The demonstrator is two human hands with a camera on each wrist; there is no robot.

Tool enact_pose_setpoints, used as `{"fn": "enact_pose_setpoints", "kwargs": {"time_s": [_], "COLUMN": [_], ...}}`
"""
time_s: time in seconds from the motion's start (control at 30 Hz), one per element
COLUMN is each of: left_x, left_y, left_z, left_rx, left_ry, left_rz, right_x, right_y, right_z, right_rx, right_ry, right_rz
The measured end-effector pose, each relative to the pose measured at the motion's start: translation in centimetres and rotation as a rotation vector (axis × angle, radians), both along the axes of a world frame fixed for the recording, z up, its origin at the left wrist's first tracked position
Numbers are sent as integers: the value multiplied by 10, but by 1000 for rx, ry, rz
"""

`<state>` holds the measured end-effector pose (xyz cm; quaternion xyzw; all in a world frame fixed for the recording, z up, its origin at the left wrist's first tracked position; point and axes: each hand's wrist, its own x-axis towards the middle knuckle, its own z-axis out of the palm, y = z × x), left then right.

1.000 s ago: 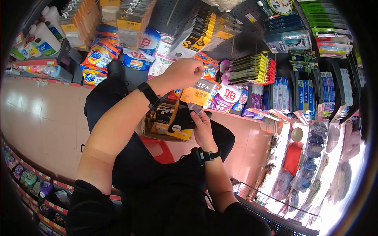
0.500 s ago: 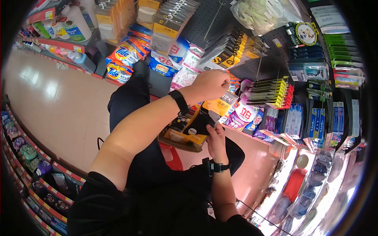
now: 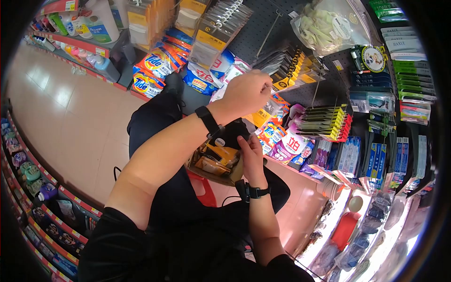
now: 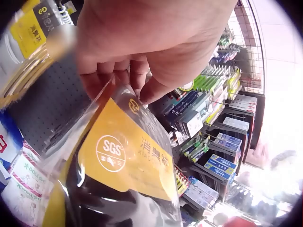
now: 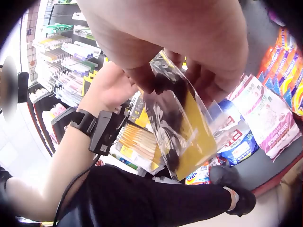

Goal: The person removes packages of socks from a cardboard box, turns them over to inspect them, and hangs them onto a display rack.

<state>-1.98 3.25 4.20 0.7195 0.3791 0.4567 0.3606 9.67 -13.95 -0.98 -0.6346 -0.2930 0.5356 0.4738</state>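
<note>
A clear plastic pack of black socks with a yellow label (image 4: 125, 149) is held between both hands. My left hand (image 3: 248, 94) pinches its top edge between thumb and fingers, as the left wrist view shows. With thumb and fingers my right hand (image 3: 252, 157) grips the pack's lower part; in the right wrist view the clear film and yellow backing (image 5: 191, 137) extend out from these fingers. Below the pack, an open cardboard box (image 3: 221, 177) holds more yellow and black packets (image 3: 216, 160).
A red stool (image 3: 203, 190) shows under the box. Hanging packs (image 3: 213, 35) on hooks and a pegboard (image 3: 256, 28) face me. Detergent bags (image 3: 157, 63) line the low shelf; toothpaste boxes (image 3: 350, 152) stand at right. One shoe (image 5: 241, 198) is beside the shelf.
The sock pack has lifted and tilted away from the box, uncovering more packets inside. Both hands keep their hold on it. The head view has shifted, with the shelves now farther right.
</note>
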Motion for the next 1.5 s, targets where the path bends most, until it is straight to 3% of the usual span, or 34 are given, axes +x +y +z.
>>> {"fn": "enact_pose_setpoints", "kwargs": {"time_s": [0.17, 0.2, 0.33, 0.57, 1.2, 1.5], "left_x": [-22, -34, -60, -84, -99, -128], "left_y": [23, 23, 32, 45, 53, 72], "left_z": [-10, 1, 4, -1, -1, -11], "left_rx": [51, -131, -213, -34, -180, -79], "left_ry": [-103, -139, -204, -196, -198, -474], "left_rz": [206, 155, 294, 563, 588, 747], "right_x": [-33, -39, -59, -75, -89, -121], "right_y": [36, 43, 70, 102, 129, 150], "right_z": [22, 27, 33, 11, 4, 13], "right_rx": [11, -4, -14, 186, 138, 207], "right_ry": [-12, -16, -54, 93, 110, 115], "right_rz": [82, 107, 220, 335, 359, 482]}}
